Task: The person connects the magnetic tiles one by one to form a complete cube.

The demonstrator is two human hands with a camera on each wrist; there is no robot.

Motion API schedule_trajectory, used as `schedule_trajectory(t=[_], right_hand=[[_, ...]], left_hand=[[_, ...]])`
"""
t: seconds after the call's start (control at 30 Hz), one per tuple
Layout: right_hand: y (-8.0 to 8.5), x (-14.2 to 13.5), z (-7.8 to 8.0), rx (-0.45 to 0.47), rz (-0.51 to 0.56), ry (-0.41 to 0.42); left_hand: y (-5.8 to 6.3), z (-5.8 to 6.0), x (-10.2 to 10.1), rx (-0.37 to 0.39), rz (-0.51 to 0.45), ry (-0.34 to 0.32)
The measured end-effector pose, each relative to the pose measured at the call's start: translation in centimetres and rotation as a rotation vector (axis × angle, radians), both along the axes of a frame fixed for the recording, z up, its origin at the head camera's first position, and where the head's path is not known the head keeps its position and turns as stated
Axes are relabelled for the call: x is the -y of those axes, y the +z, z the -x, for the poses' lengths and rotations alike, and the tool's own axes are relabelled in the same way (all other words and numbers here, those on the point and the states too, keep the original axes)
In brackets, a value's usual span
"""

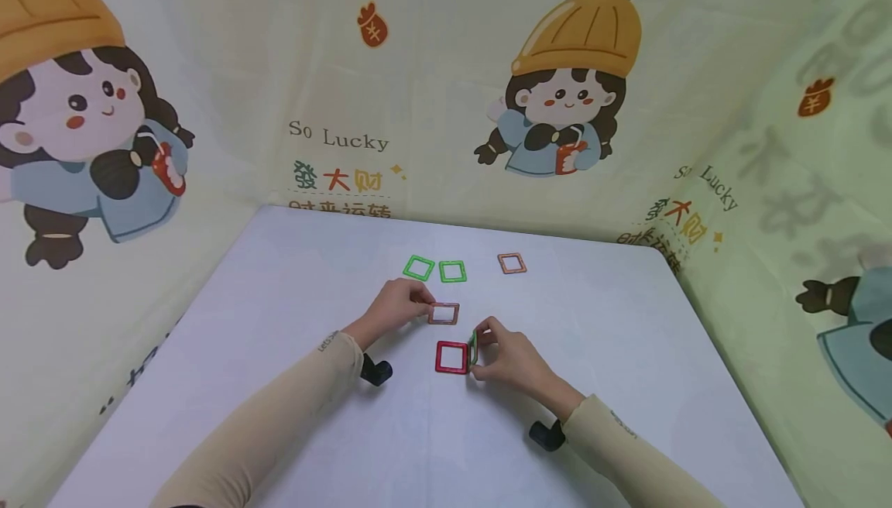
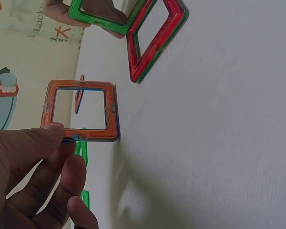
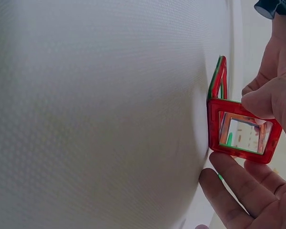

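My left hand (image 1: 399,305) pinches one corner of an orange square magnetic tile (image 2: 110,107) between thumb and fingers. That tile is held upright, its lower edge close over the table. To its front right, my right hand (image 1: 517,359) grips a second square tile (image 3: 213,124) by its edges, thumb on one side and fingers on the other. This tile is red on one face and green on the other, and stands upright along the right edge of a red tile (image 1: 452,372). The red tile lies flat, with green showing along its underside in the left wrist view.
Farther back on the white table (image 1: 334,260) lie two green square tiles, a left one (image 1: 411,279) and a right one (image 1: 453,281). An orange tile (image 1: 513,272) lies to their right. A printed cloth (image 1: 446,105) hangs behind the table.
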State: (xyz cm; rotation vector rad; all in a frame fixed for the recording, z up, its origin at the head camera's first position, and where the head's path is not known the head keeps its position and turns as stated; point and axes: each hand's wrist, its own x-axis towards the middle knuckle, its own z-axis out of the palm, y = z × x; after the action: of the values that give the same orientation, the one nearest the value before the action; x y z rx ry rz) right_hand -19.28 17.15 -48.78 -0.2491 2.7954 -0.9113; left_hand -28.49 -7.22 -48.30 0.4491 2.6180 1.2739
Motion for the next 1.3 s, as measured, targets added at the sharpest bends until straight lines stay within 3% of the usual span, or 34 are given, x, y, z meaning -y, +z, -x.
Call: schedule_trajectory(t=[0.3,0.8,1.3], right_hand=[[-0.1,-0.5,-0.4,0.006,0.009,0.005],[0.0,0.3,-1.4,0.011,0.009,-0.024],[-0.1,0.4,-1.4,-0.004,0.003,-0.029]], left_hand=[[0.1,-1.0,-1.0,0.016,-0.002,0.007],[0.1,-2.1,-0.7,0.005,-0.017,-0.030],[-0.1,-2.6,-0.8,0.021,-0.005,-0.050]])
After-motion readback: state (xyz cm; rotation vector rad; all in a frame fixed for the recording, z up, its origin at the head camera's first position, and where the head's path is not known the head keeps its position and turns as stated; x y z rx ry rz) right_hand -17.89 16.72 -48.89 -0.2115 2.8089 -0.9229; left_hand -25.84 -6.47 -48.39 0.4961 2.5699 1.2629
